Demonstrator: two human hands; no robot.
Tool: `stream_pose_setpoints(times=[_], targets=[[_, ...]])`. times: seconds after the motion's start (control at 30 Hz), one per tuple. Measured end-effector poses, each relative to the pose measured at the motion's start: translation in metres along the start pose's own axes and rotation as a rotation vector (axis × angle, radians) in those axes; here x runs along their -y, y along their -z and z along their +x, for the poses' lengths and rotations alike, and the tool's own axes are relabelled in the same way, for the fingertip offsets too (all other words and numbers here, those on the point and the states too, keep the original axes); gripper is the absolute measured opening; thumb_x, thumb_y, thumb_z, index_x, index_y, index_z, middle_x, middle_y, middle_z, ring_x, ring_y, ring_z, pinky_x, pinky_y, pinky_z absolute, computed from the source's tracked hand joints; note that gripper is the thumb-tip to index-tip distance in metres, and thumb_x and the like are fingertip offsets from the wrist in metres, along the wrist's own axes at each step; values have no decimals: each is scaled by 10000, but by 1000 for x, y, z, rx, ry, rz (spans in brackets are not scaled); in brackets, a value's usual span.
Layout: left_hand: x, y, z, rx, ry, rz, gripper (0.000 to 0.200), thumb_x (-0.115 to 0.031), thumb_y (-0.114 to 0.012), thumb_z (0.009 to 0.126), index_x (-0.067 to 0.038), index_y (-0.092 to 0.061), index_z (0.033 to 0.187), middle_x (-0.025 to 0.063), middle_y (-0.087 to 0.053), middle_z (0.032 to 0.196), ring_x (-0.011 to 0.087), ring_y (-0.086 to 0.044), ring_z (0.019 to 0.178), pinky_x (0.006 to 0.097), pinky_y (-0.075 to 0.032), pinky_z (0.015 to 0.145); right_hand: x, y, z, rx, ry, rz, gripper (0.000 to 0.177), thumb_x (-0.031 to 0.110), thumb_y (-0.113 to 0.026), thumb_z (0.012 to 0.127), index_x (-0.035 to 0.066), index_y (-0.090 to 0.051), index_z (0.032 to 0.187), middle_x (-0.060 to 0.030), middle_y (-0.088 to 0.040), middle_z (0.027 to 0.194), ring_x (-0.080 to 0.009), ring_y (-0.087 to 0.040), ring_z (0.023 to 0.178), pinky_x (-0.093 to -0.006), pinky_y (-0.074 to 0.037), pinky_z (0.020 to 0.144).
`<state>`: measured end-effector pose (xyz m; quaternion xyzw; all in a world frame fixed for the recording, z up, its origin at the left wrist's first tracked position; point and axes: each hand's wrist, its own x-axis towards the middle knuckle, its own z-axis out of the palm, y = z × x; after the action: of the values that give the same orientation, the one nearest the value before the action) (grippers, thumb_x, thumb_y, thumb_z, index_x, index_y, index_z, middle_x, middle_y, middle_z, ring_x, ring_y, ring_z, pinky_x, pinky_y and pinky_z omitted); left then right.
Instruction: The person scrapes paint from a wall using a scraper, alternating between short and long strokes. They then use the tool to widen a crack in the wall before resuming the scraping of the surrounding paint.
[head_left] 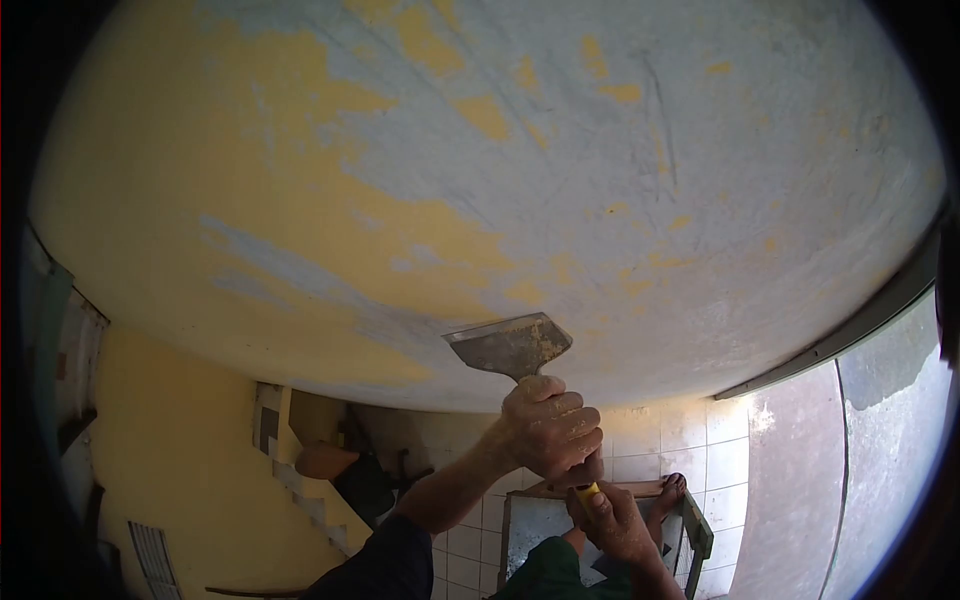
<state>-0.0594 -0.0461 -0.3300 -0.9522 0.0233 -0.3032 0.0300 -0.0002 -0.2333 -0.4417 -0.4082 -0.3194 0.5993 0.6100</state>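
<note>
The left hand (548, 430) is clamped in a full fist around the upper part of the scraper (512, 345), just under its blade. The right hand (612, 522) is shut around the yellow handle (588, 490) below that fist, and only a sliver of the handle shows between the 2 hands. Both arms reach up from below the scraper.

The blade is broad and worn. It is tilted, with its top edge against the ceiling (640, 230) or nearly so; contact cannot be told for sure. Left of the scraper and above it, a wide sheet of yellow paint (290, 200) remains. Right of the scraper and above it, the surface is mostly bare grey (560, 170), with scattered yellow flecks.

Judging by this, the step in hand is scraping old paint off the ceiling, and the blade sits right at the border between painted and bare. About half of the visible area looks stripped. A further stroke calls for a low blade angle, firm pressure from both hands and a push into the yellow edge just above the scraper, so that the corner does not gouge the plaster.

Far below the scraper lie a tiled floor (690, 440), a grey stand (535, 525) and a staircase (300, 480).
</note>
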Motion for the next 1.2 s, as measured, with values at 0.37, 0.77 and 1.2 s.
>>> stream_pose_setpoints(times=[0.37,0.77,1.2], targets=[[31,42,23,-112,-103,71,198,-243,-603,596,-149,-444,525,-13,-391,574,137,-435,513,301,-350,583,38,-19,34,18,-5,-129,596,567,-404,1009,-4,-530,891,-31,-519,607,-105,-515,564,-287,-414,524],[-18,36,-68,-18,13,-122,180,-211,-610,575,-188,-445,506,-15,-416,517,168,-448,475,342,-353,564,-37,-58,-38,16,-165,89,482,500,-467,1017,26,-547,1054,27,-508,687,-56,-449,549,-230,-374,506],[25,-1,-74,25,-173,-74,194,-213,-607,610,-168,-466,485,-7,-446,489,171,-452,440,341,-353,563,-74,-74,9,-349,-28,-135,581,553,-435,1012,25,-596,1193,15,-478,634,-70,-459,561,-258,-404,531]])
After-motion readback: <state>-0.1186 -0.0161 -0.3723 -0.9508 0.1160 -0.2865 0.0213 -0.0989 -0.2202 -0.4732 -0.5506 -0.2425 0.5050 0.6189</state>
